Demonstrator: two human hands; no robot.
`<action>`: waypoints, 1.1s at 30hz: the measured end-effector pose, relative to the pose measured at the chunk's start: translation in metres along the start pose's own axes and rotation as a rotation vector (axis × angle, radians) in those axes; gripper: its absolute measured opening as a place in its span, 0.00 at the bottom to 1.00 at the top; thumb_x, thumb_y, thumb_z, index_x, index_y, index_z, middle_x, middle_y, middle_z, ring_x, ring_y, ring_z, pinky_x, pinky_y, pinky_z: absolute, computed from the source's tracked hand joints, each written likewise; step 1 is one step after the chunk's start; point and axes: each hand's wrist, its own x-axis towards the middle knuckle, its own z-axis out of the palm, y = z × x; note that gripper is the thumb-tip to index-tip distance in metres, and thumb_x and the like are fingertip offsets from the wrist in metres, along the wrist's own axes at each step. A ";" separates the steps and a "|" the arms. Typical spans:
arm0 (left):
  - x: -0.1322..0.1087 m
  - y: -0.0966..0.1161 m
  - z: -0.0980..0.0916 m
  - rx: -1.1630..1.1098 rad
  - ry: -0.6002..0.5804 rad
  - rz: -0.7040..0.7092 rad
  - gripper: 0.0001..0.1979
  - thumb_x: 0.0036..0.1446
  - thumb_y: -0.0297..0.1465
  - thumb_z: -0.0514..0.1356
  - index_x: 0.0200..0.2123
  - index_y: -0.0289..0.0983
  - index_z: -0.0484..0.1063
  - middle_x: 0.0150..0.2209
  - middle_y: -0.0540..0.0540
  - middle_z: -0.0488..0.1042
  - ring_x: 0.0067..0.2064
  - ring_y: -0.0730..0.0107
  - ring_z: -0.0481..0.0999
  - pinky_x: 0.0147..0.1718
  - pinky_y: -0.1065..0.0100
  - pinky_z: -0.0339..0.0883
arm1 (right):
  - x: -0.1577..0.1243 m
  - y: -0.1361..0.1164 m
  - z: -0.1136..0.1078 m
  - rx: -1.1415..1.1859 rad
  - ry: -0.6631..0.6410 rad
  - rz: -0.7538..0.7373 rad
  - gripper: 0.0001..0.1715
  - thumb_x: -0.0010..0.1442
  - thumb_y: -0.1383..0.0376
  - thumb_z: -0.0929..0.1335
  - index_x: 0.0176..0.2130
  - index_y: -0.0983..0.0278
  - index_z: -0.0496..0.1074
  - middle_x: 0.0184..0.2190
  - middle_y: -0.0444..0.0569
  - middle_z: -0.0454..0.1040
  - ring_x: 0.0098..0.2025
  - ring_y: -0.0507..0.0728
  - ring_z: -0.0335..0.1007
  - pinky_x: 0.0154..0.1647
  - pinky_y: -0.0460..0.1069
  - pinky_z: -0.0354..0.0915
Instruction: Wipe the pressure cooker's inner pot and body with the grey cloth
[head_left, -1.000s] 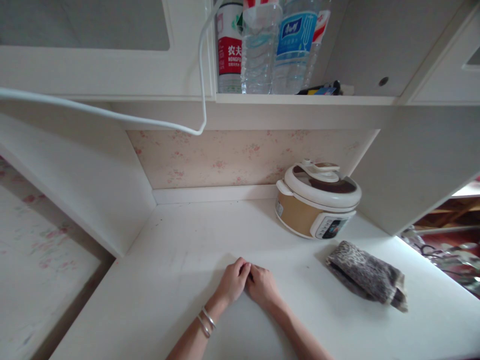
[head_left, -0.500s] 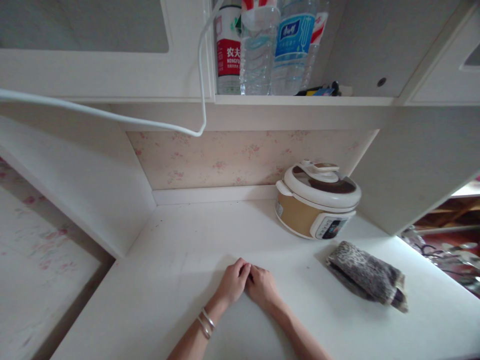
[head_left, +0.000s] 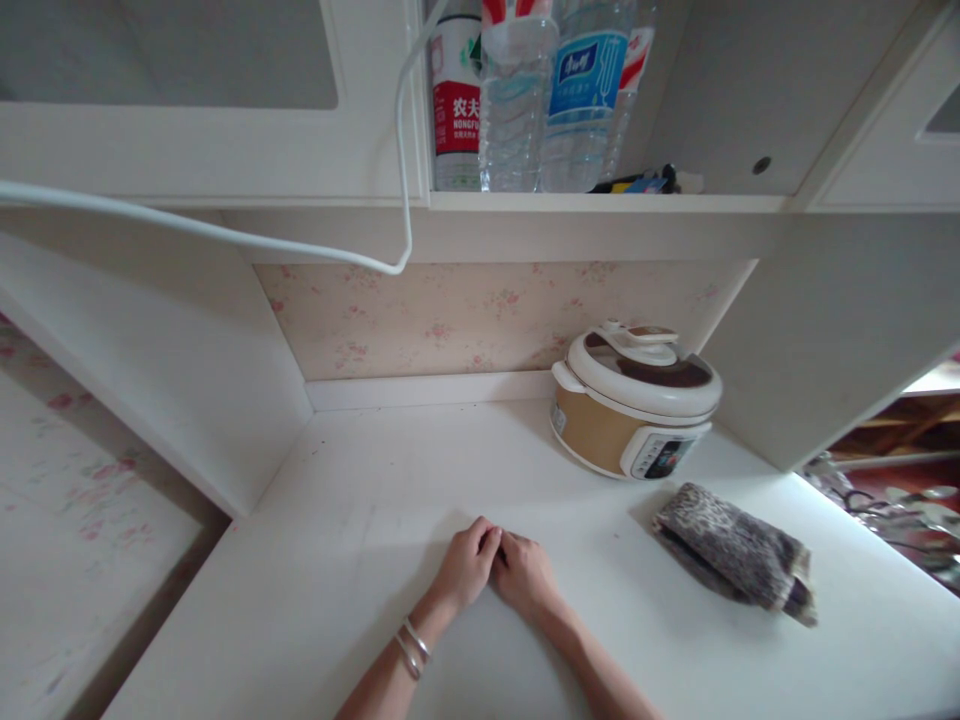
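My left hand (head_left: 466, 565) rests on the white countertop (head_left: 360, 480) with its fingers curled closed, and two silver bangles (head_left: 412, 645) circle that wrist. Against it lies my right hand (head_left: 526, 575), likewise curled closed, so the two meet at the thumbs and knuckles. No object shows in either of them. To the right of my hands, a folded grey patterned cloth (head_left: 731, 550) lies on the counter. Behind the cloth stands a tan and white electric cooker (head_left: 634, 405) with its lid on and its control panel facing forward.
Overhead, a cabinet shelf (head_left: 600, 203) holds several plastic bottles (head_left: 581, 90) and a few small items. A white cable (head_left: 300, 243) hangs in front of the cabinet at the left. Side panels (head_left: 817, 330) bound the counter, and floral wallpaper (head_left: 450, 320) covers the back wall.
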 end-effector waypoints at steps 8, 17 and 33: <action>0.000 0.000 0.000 0.012 -0.009 -0.001 0.18 0.64 0.42 0.46 0.32 0.38 0.68 0.29 0.48 0.75 0.32 0.69 0.73 0.33 0.71 0.61 | 0.000 0.001 0.001 -0.019 -0.001 0.001 0.13 0.61 0.68 0.60 0.39 0.63 0.73 0.35 0.49 0.78 0.34 0.53 0.73 0.32 0.44 0.56; 0.000 0.000 0.000 -0.007 -0.002 0.006 0.17 0.64 0.41 0.46 0.31 0.38 0.68 0.29 0.48 0.74 0.32 0.69 0.73 0.32 0.71 0.61 | 0.000 0.000 -0.001 -0.005 -0.001 0.003 0.13 0.60 0.68 0.60 0.39 0.63 0.73 0.35 0.49 0.78 0.34 0.53 0.73 0.32 0.44 0.55; 0.000 -0.002 0.001 0.008 -0.002 0.020 0.17 0.64 0.42 0.46 0.30 0.38 0.66 0.27 0.49 0.72 0.31 0.70 0.71 0.31 0.71 0.60 | 0.000 0.002 0.001 0.015 0.008 -0.011 0.12 0.60 0.69 0.61 0.38 0.63 0.73 0.35 0.48 0.78 0.35 0.53 0.73 0.32 0.44 0.55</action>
